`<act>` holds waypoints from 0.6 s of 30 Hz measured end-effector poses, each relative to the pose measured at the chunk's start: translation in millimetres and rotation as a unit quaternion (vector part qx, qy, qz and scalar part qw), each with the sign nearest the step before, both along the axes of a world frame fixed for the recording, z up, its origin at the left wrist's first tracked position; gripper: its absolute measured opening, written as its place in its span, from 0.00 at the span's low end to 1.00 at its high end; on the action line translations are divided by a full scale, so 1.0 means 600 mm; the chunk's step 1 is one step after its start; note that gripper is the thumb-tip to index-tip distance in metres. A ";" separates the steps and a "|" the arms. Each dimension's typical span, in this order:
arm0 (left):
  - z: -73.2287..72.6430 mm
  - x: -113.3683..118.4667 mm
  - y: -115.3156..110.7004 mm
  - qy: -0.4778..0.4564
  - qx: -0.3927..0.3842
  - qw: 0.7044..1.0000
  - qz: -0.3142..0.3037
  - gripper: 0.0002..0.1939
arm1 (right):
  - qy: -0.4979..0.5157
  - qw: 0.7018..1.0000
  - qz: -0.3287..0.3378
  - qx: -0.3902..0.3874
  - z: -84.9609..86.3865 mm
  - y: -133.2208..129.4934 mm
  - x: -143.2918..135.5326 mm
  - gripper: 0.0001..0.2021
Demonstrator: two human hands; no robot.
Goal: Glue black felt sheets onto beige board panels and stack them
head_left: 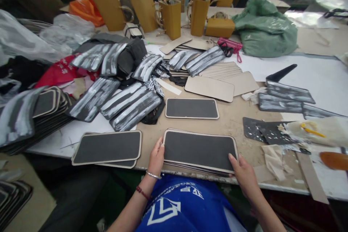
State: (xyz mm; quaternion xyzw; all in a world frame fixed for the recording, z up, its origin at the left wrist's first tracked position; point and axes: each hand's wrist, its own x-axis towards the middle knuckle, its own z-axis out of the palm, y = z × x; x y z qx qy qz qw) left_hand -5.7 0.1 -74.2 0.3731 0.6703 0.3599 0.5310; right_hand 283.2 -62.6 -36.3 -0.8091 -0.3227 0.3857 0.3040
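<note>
A stack of dark rectangular panels with pale borders [199, 148] lies at the table's front edge, before my body. My left hand [157, 156] grips its left end, fingers along the side and thumb at the edge. At the right end my right hand [243, 172] is closed on the corner, thumb on top and fingers partly hidden below. Just behind lies a single dark panel with a pale border [191, 108]. To the left, another pair of overlapping bordered panels [107, 147] rests near the edge.
Dark pieces smeared with white [136, 110] are heaped at left and centre. Plain beige boards [209, 88] lie behind. Spattered black pieces [268, 132] and an orange-brown handle [334, 160] are at right. Mustard bags [170, 18] and a green sack [268, 29] stand at the back, near another person.
</note>
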 end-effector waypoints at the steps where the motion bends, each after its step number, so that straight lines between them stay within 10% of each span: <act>1: 0.002 -0.002 0.002 -0.018 -0.004 1.000 0.003 0.22 | -0.029 0.999 0.009 0.014 0.005 0.002 0.000 0.17; 8: 0.017 -0.006 0.005 -0.098 -0.005 0.995 0.006 0.23 | -0.243 0.956 0.100 0.129 0.053 0.030 -0.006 0.16; 12: 0.033 -0.020 0.013 0.053 0.033 0.998 0.010 0.25 | -0.226 0.951 0.131 0.167 0.078 0.046 -0.017 0.16; 18: 0.158 -0.007 0.090 0.153 0.224 0.949 -0.160 0.33 | -0.159 0.940 0.223 0.203 0.135 0.084 -0.042 0.16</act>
